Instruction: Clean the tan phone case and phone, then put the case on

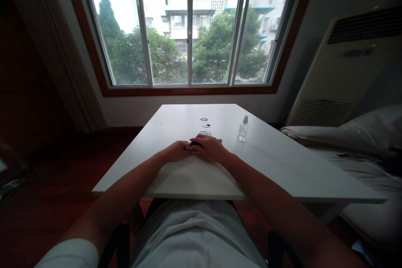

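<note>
As our left hand (178, 150) and right hand (209, 147) close together around a dark purple object (196, 144), a rightward swing could topple the spray bottle (243, 130).

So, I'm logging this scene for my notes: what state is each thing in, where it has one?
Small dark object: partly covered by the hands.
Left hand: touching it, grip unclear.
Right hand: fingers curled over it.
Spray bottle: upright on the table, fill level unclear.
Two round pieces: lying flat.
Curtain: drawn aside.
Window: cannot tell whether fully shut.
Air conditioner: on or off, cannot tell.
</note>
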{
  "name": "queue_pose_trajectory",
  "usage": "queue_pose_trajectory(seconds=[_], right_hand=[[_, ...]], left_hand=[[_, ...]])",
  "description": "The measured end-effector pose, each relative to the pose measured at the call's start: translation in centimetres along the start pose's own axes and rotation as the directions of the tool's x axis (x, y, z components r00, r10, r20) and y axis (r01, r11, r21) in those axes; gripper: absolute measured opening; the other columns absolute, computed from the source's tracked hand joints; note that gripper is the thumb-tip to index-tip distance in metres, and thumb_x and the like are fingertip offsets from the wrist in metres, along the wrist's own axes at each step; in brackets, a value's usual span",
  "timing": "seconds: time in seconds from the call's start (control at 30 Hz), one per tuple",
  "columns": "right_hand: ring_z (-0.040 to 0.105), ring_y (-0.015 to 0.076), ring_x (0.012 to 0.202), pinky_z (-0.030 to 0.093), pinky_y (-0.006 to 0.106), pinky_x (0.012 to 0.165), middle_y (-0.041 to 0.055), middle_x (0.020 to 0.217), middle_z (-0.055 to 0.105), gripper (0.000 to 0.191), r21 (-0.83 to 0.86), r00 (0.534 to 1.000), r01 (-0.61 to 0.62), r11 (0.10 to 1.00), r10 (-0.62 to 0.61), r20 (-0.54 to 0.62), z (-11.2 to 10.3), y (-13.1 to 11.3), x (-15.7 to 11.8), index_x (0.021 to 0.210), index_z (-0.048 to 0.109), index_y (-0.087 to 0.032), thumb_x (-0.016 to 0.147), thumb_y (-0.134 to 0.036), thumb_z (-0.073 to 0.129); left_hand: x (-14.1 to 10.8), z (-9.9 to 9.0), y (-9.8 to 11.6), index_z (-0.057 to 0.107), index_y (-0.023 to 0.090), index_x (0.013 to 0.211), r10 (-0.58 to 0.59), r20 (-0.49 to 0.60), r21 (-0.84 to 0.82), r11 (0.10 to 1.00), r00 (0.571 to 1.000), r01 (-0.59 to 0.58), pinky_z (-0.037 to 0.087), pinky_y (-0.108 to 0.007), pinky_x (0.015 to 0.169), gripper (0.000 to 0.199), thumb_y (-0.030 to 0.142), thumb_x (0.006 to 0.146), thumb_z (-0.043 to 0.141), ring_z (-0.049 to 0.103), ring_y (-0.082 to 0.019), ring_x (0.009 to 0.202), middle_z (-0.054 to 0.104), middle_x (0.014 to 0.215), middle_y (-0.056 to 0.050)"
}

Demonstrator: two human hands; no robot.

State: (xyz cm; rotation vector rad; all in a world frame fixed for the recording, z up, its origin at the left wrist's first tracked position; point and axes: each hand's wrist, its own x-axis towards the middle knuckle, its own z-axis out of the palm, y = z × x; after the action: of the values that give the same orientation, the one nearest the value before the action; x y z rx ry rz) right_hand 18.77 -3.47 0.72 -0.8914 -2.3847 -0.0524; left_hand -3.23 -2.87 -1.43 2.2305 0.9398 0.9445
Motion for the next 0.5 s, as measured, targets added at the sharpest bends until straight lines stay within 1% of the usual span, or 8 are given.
queue_pose_trajectory(seconds=[0.07,0.13,0.2,0.27,0.4,0.5], right_hand=[[0.07,0.024,0.095,0.049,0.034,0.081,0.0076,0.113,0.073,0.035,-0.027,1.0,0.017,0.999,-0.017,0.017,0.0,-0.2,0.0,0.129,0.069,-0.028,0.101,-0.045,0.056],[0.069,0.0246,0.096,0.048,0.035,0.083,0.009,0.11,0.074,0.036,-0.045,0.999,0.035,0.998,-0.034,0.028,0.0,-0.5,0.1,0.128,0.069,-0.026,0.102,-0.046,0.055],[0.069,0.0253,0.096,0.046,0.036,0.085,0.0103,0.106,0.074,0.035,-0.059,0.999,0.05,0.997,-0.048,0.025,0.0,-0.9,0.1,0.124,0.07,-0.024,0.104,-0.045,0.052],[0.067,0.0258,0.095,0.045,0.037,0.086,0.0111,0.104,0.073,0.035,-0.081,0.998,0.063,0.995,-0.062,0.022,0.0,-1.5,0.1,0.119,0.071,-0.022,0.105,-0.045,0.049],[0.065,0.0252,0.094,0.042,0.038,0.087,0.0117,0.103,0.071,0.037,-0.149,0.997,0.079,0.986,-0.076,0.028,0.3,-2.7,0.1,0.114,0.069,-0.018,0.107,-0.043,0.043],[0.063,0.0242,0.093,0.042,0.037,0.086,0.011,0.104,0.07,0.039,-0.185,0.995,0.097,0.978,-0.091,0.04,0.7,-3.5,0.3,0.113,0.067,-0.016,0.108,-0.044,0.039]], left_hand=[[0.1,0.0,-0.1,0.078,0.022,0.087,0.03,0.1,0.001,1.0,0.994,-0.031,0.051,-0.029,0.075,0.025,0.046,0.084,0.074,0.067,-0.022,0.082,0.075,0.081,0.001],[0.2,0.0,-0.3,0.079,0.023,0.092,0.046,0.153,0.007,0.999,0.987,-0.047,0.05,-0.029,0.082,0.025,0.046,0.09,0.069,0.069,-0.022,0.089,0.077,0.091,0.001],[0.1,0.0,-0.4,0.079,0.023,0.094,0.038,0.168,0.032,0.999,0.985,-0.044,0.049,-0.028,0.083,0.025,0.044,0.092,0.065,0.069,-0.021,0.09,0.077,0.094,0.001],[0.0,-0.1,-0.4,0.078,0.022,0.091,0.001,0.169,0.089,0.996,0.986,-0.016,0.049,-0.028,0.079,0.025,0.042,0.092,0.064,0.069,-0.021,0.087,0.077,0.09,0.001],[0.0,-0.1,-0.4,0.073,0.018,0.078,-0.084,0.157,0.23,0.972,0.984,0.046,0.046,-0.027,0.071,0.023,0.037,0.089,0.063,0.067,-0.02,0.079,0.073,0.078,0.001],[0.1,-0.1,-0.5,0.071,0.018,0.074,-0.102,0.159,0.268,0.962,0.982,0.056,0.045,-0.027,0.068,0.019,0.031,0.085,0.063,0.066,-0.02,0.078,0.072,0.076,-0.001]])
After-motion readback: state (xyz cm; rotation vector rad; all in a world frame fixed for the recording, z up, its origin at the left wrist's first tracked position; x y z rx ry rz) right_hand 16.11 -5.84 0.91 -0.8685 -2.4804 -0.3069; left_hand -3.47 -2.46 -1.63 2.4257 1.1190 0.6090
